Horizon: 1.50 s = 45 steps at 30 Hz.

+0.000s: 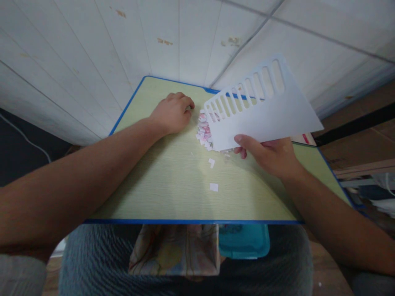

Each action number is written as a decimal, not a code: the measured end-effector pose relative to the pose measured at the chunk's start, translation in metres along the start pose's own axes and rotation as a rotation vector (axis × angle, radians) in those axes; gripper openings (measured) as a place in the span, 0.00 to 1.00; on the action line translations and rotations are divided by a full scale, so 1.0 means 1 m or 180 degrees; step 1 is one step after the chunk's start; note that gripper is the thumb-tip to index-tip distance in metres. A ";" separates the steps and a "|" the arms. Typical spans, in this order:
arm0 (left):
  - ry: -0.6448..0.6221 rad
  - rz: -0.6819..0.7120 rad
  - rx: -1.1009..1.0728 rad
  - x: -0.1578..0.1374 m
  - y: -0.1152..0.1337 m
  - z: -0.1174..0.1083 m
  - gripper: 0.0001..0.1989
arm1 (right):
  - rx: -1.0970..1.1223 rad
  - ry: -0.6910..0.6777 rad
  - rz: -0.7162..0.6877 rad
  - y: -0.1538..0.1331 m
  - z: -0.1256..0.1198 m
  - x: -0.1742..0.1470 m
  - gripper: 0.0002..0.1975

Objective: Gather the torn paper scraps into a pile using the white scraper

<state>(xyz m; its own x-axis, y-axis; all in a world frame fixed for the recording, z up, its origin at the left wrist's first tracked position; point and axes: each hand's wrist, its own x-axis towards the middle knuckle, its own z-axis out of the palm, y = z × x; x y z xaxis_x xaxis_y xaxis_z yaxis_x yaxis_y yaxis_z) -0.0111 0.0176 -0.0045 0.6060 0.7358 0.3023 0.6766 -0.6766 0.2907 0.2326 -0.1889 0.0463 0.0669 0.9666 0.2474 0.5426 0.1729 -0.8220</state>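
Note:
My right hand (265, 154) grips a stiff white sheet (262, 117) by its lower edge, thumb on top. A row of rounded slots, growing larger toward the right, is cut along the sheet's upper side. The sheet is tilted over a heap of small white and pink paper scraps (203, 130) and hides part of it. To the left of the heap, my left hand (173, 113) rests on the board with curled fingers; whether anything is inside them is hidden. Two loose white scraps (214, 187) lie nearer to me.
The pale green tabletop (160, 181) has a blue rim and stands against a white panelled wall (163, 24). Below its front edge, a patterned open box (173, 255) and a turquoise plastic container (247, 242) sit at my lap. A grey cable (243, 45) runs down the wall.

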 end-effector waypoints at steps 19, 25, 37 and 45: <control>0.0051 0.0007 -0.0103 0.003 -0.005 0.006 0.19 | -0.0077 -0.0259 -0.0061 0.004 0.004 -0.003 0.23; -0.0010 -0.0032 -0.0052 0.001 -0.003 0.003 0.19 | -0.0090 -0.0118 -0.0044 0.003 -0.001 -0.002 0.19; 0.0075 0.0045 -0.0031 0.005 -0.007 0.009 0.17 | -0.0275 -0.0279 -0.0346 0.014 0.008 -0.002 0.24; 0.0043 0.0127 0.0097 0.004 -0.007 0.008 0.17 | -0.0371 -0.0284 -0.0382 0.021 0.007 0.000 0.26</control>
<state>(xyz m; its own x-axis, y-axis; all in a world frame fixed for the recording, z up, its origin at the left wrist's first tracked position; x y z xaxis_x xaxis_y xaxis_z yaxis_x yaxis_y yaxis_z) -0.0101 0.0259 -0.0124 0.6272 0.7076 0.3253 0.6645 -0.7041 0.2504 0.2378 -0.1839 0.0258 -0.0759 0.9542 0.2893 0.6359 0.2698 -0.7231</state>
